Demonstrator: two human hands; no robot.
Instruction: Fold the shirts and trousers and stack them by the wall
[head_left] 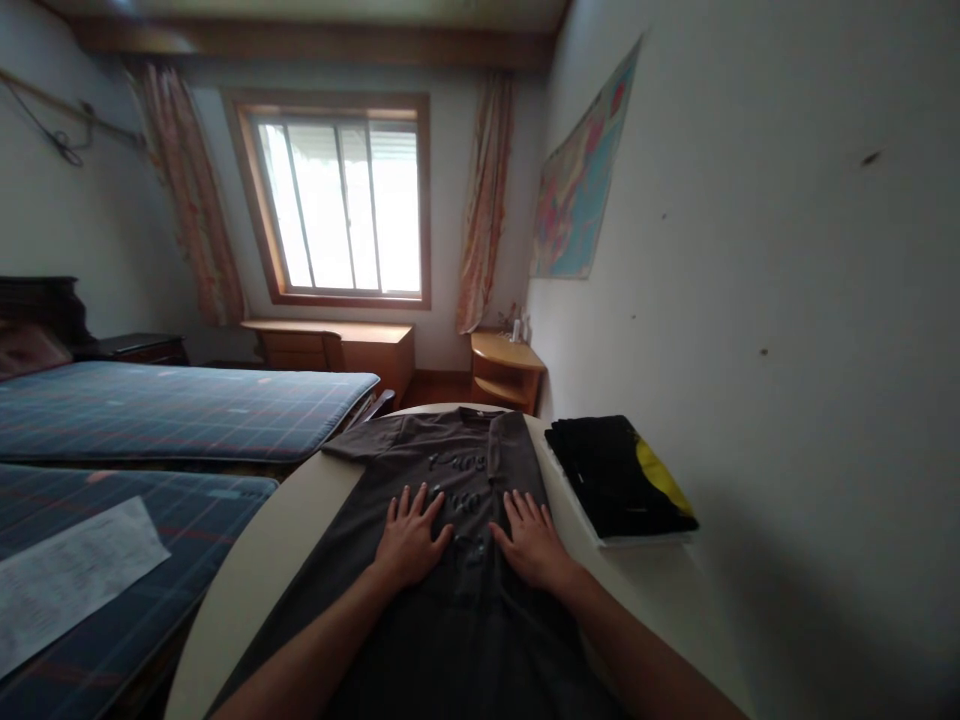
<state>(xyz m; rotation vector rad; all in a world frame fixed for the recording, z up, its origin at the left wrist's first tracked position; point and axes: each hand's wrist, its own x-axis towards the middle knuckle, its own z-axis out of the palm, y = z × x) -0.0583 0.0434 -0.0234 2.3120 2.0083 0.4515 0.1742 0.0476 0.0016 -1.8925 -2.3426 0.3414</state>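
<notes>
Dark T-shirt (427, 640) laid out on pale desk (225, 590), lower centre of frame. Left hand (409, 540) and right hand (532, 545) flat on it, each grip fully spread, nothing grasped. Folded black cloth (600, 480) right of centre.

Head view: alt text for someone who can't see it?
The left hand and right hand lie flat on a dark T-shirt spread across a pale table. Folded black and yellow cloth sits right, plaid mattresses left, a window beyond.
</notes>
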